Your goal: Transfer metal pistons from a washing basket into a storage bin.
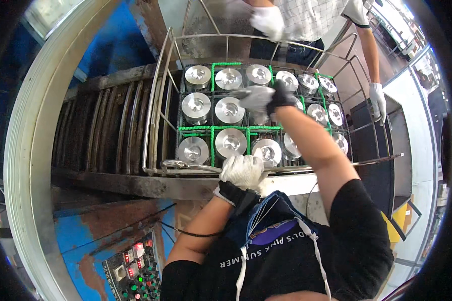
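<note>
Inside the wire basket (186, 164), rows of silver cylinders (230, 111)

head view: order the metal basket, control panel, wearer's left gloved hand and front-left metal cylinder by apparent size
1. Metal basket
2. Control panel, visible part
3. Wearer's left gloved hand
4. Front-left metal cylinder

The one view looks steeply down from head height, over the black shirt (286, 258), onto the basket (178, 163) at close range. Its fisheye bends straight edges.
</note>
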Demonstrator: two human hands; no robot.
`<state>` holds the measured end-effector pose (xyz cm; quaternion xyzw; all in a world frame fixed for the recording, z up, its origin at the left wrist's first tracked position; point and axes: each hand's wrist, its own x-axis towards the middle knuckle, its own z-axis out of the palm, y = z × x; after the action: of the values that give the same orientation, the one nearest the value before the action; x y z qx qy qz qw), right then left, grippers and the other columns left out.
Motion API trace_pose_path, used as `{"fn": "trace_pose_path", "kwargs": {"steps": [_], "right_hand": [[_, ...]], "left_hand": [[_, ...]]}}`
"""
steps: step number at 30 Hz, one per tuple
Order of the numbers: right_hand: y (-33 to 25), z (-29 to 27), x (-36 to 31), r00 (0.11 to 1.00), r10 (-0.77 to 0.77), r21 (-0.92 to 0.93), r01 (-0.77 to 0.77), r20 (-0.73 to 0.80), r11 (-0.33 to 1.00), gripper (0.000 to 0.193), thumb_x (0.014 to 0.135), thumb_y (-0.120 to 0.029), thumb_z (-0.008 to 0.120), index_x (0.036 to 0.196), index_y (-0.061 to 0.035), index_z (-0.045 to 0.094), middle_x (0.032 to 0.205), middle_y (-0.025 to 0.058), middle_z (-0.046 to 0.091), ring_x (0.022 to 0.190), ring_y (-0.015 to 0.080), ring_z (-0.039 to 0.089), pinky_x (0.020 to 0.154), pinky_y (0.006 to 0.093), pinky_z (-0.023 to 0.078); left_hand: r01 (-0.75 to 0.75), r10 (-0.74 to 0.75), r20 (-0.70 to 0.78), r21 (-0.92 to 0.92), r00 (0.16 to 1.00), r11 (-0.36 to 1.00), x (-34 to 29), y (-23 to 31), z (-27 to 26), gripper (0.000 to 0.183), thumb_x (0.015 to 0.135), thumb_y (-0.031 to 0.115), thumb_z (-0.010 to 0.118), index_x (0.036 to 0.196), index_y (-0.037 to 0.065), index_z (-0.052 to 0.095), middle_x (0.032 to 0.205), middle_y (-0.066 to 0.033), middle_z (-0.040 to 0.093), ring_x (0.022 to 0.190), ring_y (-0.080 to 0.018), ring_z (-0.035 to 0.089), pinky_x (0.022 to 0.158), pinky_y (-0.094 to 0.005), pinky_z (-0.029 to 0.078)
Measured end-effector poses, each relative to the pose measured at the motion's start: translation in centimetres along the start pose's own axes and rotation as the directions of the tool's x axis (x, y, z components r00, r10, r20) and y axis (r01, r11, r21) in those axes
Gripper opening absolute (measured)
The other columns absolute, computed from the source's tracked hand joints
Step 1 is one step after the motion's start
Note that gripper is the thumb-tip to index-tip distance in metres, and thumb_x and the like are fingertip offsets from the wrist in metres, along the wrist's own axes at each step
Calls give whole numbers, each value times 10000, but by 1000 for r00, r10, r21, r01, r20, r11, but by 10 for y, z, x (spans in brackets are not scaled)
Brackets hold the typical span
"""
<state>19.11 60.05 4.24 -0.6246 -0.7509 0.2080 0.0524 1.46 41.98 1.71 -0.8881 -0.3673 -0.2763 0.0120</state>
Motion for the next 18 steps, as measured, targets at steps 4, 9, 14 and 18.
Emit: {"fn": "trace_pose_path", "kwargs": {"steps": [4,9,14,18], "right_hand": [[-88,24,37,991,-17,-118,33,132,992,367,880,-405,534,910,-75,691,737,160,690,577,272,655,570,406,528],[68,43,93,796,-53,-92,-3,-603,996,290,851,-243,561,1091,-138,686,885,186,702,738,311,682,667,427,538],[26,24,68,965,107,-226,-163,-241,960,422,826,-406,545,1108,-110,648,1018,164,682,1011,323,644,975,437,441],[49,4,37,952,272,-111,-288,-144,951,616,800,-407,595,1355,-148,528,1319,151,589,1216,327,546,1088,407,384]], "left_hand": [[67,-47,209,-87,977,994,-1,-6,-9,322,707,433,713,689,128,612,643,-70,604,585,-247,603,550,-410,436],[-72,90,102,-171,991,983,33,25,-14,342,719,446,709,689,119,616,645,-75,615,569,-242,613,531,-426,457],[18,-17,119,-12,993,1000,0,-7,-2,336,698,451,720,694,129,625,643,-55,614,570,-233,610,548,-409,475],[115,-115,-11,137,993,984,-13,-14,-23,316,670,455,727,666,165,601,634,-15,584,595,-217,595,590,-395,473]]}}
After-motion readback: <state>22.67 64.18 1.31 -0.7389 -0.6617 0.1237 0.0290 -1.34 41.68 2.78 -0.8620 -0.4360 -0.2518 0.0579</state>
